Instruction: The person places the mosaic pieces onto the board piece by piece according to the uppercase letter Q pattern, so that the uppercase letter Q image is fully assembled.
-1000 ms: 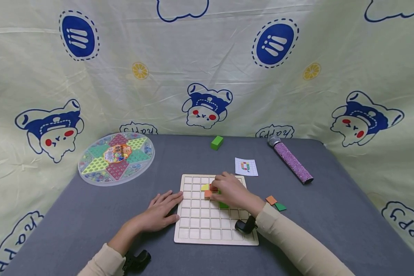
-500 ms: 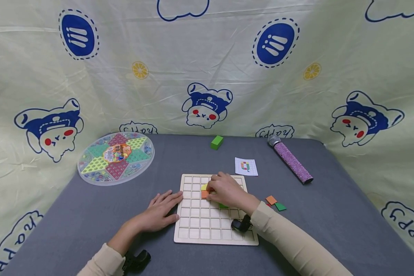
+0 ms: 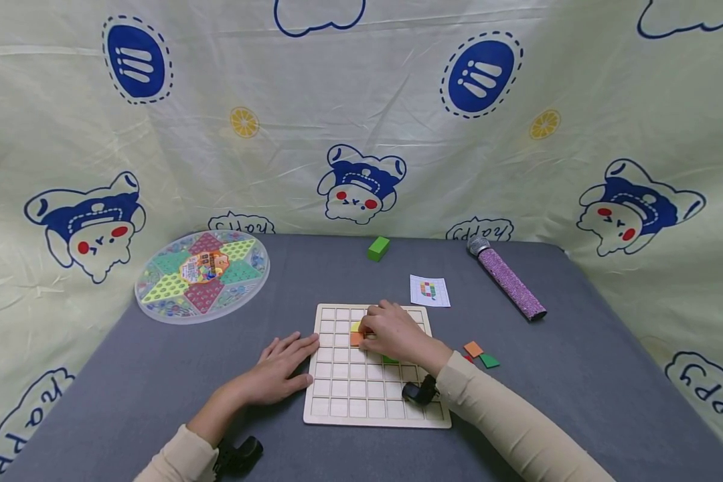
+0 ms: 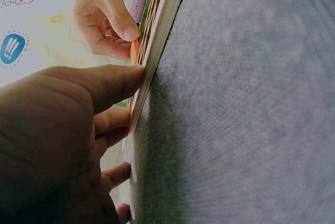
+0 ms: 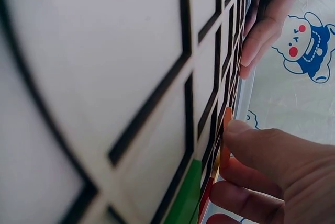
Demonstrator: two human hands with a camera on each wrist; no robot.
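Note:
A white gridded wooden board (image 3: 349, 402) lies on the grey table. My right hand (image 3: 394, 331) is over its upper part and pinches a flat orange tile (image 3: 356, 339) between thumb and finger. In the right wrist view the orange tile (image 5: 226, 140) stands edge-on at the grid, beside a red tile (image 5: 205, 199) and a green tile (image 5: 186, 198). A yellow tile (image 3: 355, 327) shows just behind the orange one; my right hand hides other cells. My left hand (image 3: 280, 368) rests at the board's left edge, fingers extended, thumb touching the rim in the left wrist view.
Right of the board lie loose tiles: an orange tile (image 3: 472, 349), a green tile (image 3: 489, 361) and a partly hidden red one. Farther back are a pattern card (image 3: 430, 292), a green block (image 3: 378, 249), a glittery pink microphone (image 3: 512, 282) and a round star-patterned game board (image 3: 201, 278).
My right hand has slid slightly left over the board with the orange tile, and the red piece by the loose tiles has come into view. My left hand has stayed put.

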